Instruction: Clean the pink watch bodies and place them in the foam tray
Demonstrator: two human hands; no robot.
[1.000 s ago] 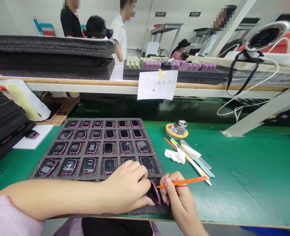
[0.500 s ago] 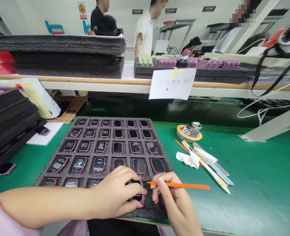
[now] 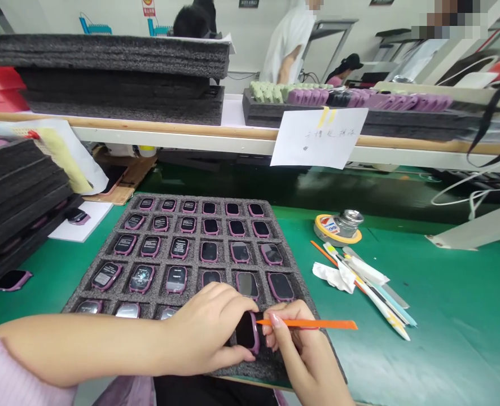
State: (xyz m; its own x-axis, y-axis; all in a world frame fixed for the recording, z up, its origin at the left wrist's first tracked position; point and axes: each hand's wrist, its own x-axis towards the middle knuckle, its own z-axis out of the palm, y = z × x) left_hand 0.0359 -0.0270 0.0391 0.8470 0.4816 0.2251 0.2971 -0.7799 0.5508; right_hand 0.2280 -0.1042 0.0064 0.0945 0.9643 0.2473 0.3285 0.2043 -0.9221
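Note:
At the near edge of a dark foam tray (image 3: 233, 369), my left hand (image 3: 207, 330) grips a purple-framed smartwatch (image 3: 248, 332) between thumb and fingers, its dark screen facing up. My right hand (image 3: 294, 338) pinches an orange pointed stick (image 3: 326, 324). The stick's tip meets the right side of the watch frame. More purple watches (image 3: 209, 252) lie in rows in the tray's pockets, some with lit text screens and others dark. My left hand and forearm cover part of the nearest rows.
To the right lie a yellow tape roll (image 3: 334, 231) with a metal-topped bottle (image 3: 350, 223), crumpled tissue (image 3: 333, 276) and several thin tools (image 3: 377, 296). Stacked foam trays (image 3: 17, 197) stand at left. A shelf (image 3: 182, 134) with a hanging paper (image 3: 320, 138) crosses behind; people are beyond it.
The watch in my left hand now shows more of its dark screen, and the stick's tip has come against its side. The whole view has shifted slightly.

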